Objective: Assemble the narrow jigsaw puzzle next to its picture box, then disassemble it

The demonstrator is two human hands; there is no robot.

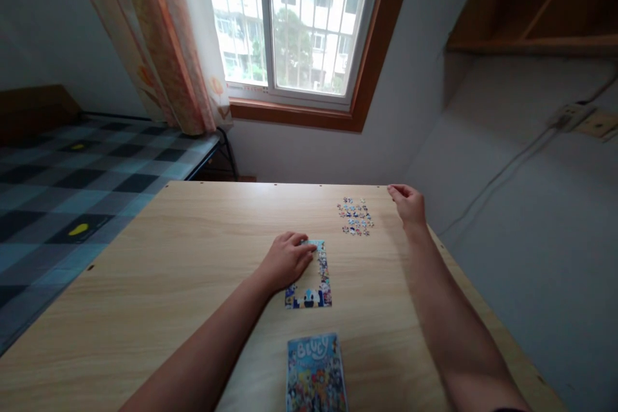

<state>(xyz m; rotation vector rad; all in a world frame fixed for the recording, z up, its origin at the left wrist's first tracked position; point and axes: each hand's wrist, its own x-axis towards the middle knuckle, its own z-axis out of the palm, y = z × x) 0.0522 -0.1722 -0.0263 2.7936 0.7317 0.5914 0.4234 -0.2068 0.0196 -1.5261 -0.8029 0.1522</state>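
Observation:
A partly joined jigsaw puzzle point(324, 280) lies flat on the wooden table, its edge pieces forming a frame around bare wood. My left hand point(288, 259) rests over its upper left part with fingers stretched out, hiding that side. Loose puzzle pieces point(356, 215) are spread in rough rows beyond the frame, to the right. My right hand point(409, 204) is raised near the table's far right corner, thumb and fingers pinched together. Whatever is between those fingertips is too small to make out. Closest to me lies the puzzle box point(316, 370) with "Bluey" on its lid.
The wooden table point(193, 257) reaches toward the window wall. To the left stands a bed with a checked sheet point(120, 174), below a curtain point(164, 45). A power socket with a cable point(572, 117) and a wooden shelf point(535, 45) are on the right wall.

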